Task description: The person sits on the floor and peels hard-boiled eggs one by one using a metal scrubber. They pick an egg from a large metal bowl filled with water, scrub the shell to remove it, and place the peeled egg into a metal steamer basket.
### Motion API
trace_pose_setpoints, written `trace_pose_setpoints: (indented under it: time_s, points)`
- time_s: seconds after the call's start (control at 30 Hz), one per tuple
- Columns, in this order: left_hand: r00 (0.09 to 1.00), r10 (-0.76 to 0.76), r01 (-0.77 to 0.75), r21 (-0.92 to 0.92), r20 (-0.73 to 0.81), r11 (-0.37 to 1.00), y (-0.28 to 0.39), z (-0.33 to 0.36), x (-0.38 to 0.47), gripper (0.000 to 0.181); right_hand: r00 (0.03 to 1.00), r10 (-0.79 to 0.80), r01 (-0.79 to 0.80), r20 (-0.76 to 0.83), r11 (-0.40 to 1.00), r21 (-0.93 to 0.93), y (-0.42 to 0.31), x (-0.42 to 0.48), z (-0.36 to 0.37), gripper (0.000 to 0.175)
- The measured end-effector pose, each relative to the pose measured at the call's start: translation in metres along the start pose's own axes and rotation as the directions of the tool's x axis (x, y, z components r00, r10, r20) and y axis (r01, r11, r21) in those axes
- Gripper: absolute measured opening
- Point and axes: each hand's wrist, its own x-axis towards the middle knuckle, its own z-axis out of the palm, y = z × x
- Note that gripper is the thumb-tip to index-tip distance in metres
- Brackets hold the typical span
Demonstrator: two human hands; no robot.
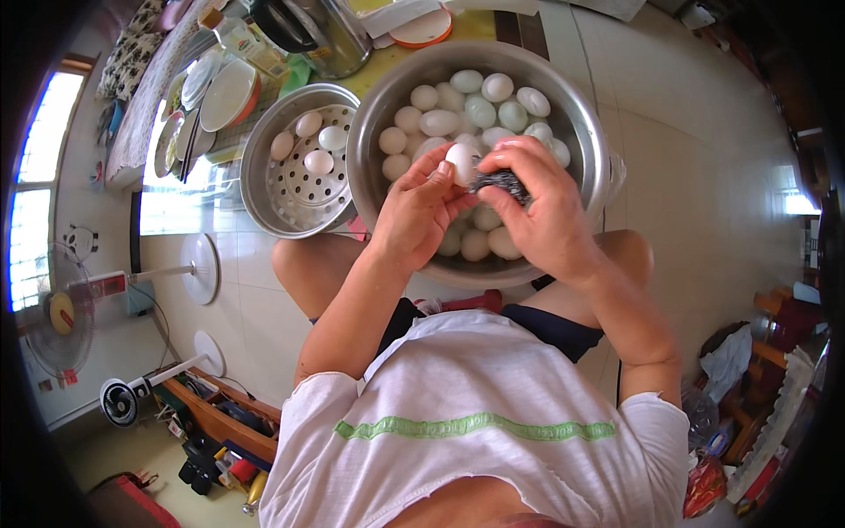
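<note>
Over a large metal basin (376, 86), my left hand (422, 204) holds a white egg (462, 164) between thumb and fingers. My right hand (544, 198) grips a dark steel-wool scourer (503, 183), its edge at or very near the egg's right side. Many white and pale green eggs (480, 111) fill the basin below, some of them hidden by my hands. To the left of the basin stands a metal steamer pot with a perforated bottom (290, 198). Several eggs (319, 162) lie in it, apart from one another.
Behind the pot, a table holds bowls (230, 96), chopsticks (189, 146), a bottle (247, 43) and a metal kettle (323, 39). An orange-rimmed lid or dish (422, 28) lies beyond the basin. Two fans (59, 313) stand at the left. My knees flank the basin's near side.
</note>
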Motion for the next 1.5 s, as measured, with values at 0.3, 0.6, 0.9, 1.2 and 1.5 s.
trace_pose_setpoints:
  time_s: [0.3, 0.6, 0.9, 1.2, 1.5]
  points:
    - [0.972, -0.067, 0.075, -0.029, 0.226, 0.997, 0.009, 0.001, -0.006, 0.047, 0.999, 0.028, -0.031, -0.024, 0.982, -0.187, 0.039, 0.010, -0.016, 0.018]
    - [0.921, 0.279, -0.385, 0.754, 0.273, 0.532, 0.016, 0.022, -0.016, 0.057, 0.996, 0.072, -0.083, -0.050, 0.955, -0.286, 0.035, -0.023, -0.028, 0.021]
    - [0.680, 0.733, 0.027, 0.997, 0.031, -0.067, 0.138, -0.118, -0.011, 0.041, 0.999, 0.012, -0.025, -0.048, 0.956, -0.291, 0.030, -0.023, -0.021, 0.019]
    - [0.794, 0.608, 0.217, 0.929, 0.012, -0.301, 0.131, -0.178, 0.003, 0.043, 0.999, 0.018, -0.032, -0.046, 0.950, -0.311, 0.031, -0.025, -0.020, 0.020]
    - [0.780, 0.623, 0.250, 0.888, 0.052, -0.386, 0.121, -0.180, 0.000, 0.040, 0.998, 0.018, -0.037, -0.067, 0.958, -0.285, 0.034, -0.026, -0.018, 0.022]
